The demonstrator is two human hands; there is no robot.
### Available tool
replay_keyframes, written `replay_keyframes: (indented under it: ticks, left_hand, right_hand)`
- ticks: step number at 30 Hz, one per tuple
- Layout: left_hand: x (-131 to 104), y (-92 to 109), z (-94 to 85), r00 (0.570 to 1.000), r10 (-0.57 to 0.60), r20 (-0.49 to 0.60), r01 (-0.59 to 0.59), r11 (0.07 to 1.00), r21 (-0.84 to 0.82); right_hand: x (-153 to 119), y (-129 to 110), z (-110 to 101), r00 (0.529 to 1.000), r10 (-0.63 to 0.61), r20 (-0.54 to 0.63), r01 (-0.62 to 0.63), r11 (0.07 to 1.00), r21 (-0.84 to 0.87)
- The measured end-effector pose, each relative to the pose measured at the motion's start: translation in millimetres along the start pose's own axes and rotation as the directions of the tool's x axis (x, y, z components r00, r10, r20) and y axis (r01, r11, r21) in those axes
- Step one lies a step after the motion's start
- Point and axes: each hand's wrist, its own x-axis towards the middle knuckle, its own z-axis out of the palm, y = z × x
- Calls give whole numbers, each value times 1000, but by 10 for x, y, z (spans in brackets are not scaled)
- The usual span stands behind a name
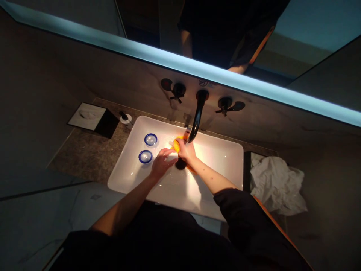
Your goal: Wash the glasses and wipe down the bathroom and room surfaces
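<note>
Over the middle of the white sink (121, 177), my right hand (187, 150) is closed around a bright yellow-orange thing (176, 145), perhaps a cloth or sponge, mostly hidden by the fingers. Just left of it is my left hand (163, 162), its thumb and fingers apart and pointing at the yellow-orange thing; whether they touch is unclear. Two clear round dishes with blue rims, a rear one (150, 140) and a front one (145, 156), rest in the left part of the basin. Below my hands lies the dark drain (181, 163).
A black curved spout (197, 116) reaches over the basin, between a left cross handle (178, 92) and a right one (224, 106). A tissue box (87, 116) and a small white bottle (125, 119) stand left. Crumpled white cloth (278, 184) lies right. A lit mirror hangs above.
</note>
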Motion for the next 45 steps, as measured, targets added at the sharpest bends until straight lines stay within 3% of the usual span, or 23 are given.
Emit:
replay_keyframes:
  ticks: [4, 8, 15, 19, 22, 25, 28, 34, 36, 40, 45]
  left_hand:
    - [-230, 33, -136, 999, 19, -36, -16, 998, 61]
    - [-389, 11, -320, 998, 66, -5, -65, 990, 125]
    - [-534, -51, -663, 991, 118, 59, -126, 979, 158]
    - [-542, -49, -801, 988, 139, 72, -149, 977, 155]
    - [-512, -36, -909, 983, 161, 86, -172, 974, 149]
    - [-459, -28, -1033, 974, 203, 100, -216, 967, 135]
    - [-392, -27, -1172, 968, 231, 99, -241, 965, 108]
    - [-267, -60, -1504, 962, 264, 67, -271, 954, 125]
    - [-242, -91, -1631, 959, 276, 69, -284, 947, 150]
    - [-223, -189, -1870, 948, 311, 67, -318, 929, 188]
    - [-255, -292, -2064, 949, 311, 57, -315, 915, 251]
  right_hand:
    - [303, -165, 208, 981, -185, 49, 183, 982, 56]
    - [180, 73, 177, 950, -283, 131, 261, 951, 166]
    - [-718, 804, -188, 991, -81, 109, 96, 986, -138]
    - [-1347, 992, -255, 982, 3, 191, 39, 976, -214]
    - [-1773, 1003, -237, 946, -58, 320, 122, 975, -184]
    - [-2031, 855, -113, 872, -129, 473, 194, 977, -91]
    - [-2052, 552, 107, 813, -186, 552, 210, 977, 20]
    - [-1621, -183, 616, 866, -153, 475, 147, 988, 50]
    - [-1412, -410, 805, 876, -206, 436, 199, 978, 61]
    - [-986, -841, 1196, 827, -413, 382, 407, 908, 99]
    - [-633, -1285, 1544, 841, -408, 354, 402, 911, 95]
